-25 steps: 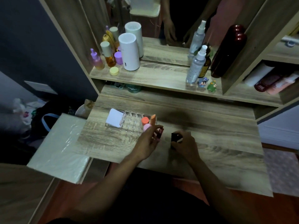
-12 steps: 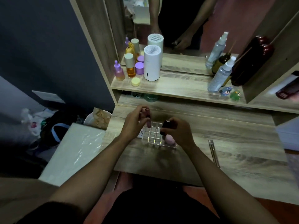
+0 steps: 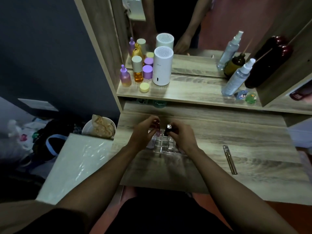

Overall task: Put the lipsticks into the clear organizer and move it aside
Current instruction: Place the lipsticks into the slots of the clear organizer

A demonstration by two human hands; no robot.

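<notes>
A clear organizer (image 3: 164, 146) with a grid of small compartments sits on the wooden desk (image 3: 236, 142) near its left side. Both hands hover over its far edge. My left hand (image 3: 143, 134) pinches a dark red lipstick (image 3: 157, 128) upright above the organizer's far-left compartments. My right hand (image 3: 181, 136) grips a black lipstick (image 3: 168, 130) with a shiny silver top, held over the far middle of the grid. A white, pale-printed item (image 3: 151, 142) lies against the organizer's left side, partly hidden by my left hand.
A slim metallic stick (image 3: 230, 159) lies on the desk to the right. The shelf above holds a white cylinder (image 3: 162, 66), purple and amber bottles (image 3: 137, 70), a spray bottle (image 3: 236, 78) and small figurines (image 3: 246, 97). A plastic-wrapped white board (image 3: 74, 164) abuts the desk's left edge.
Both hands carried their lipsticks from the desk beside the organizer to above it. The head camera swung left, so the organizer sits more central.
</notes>
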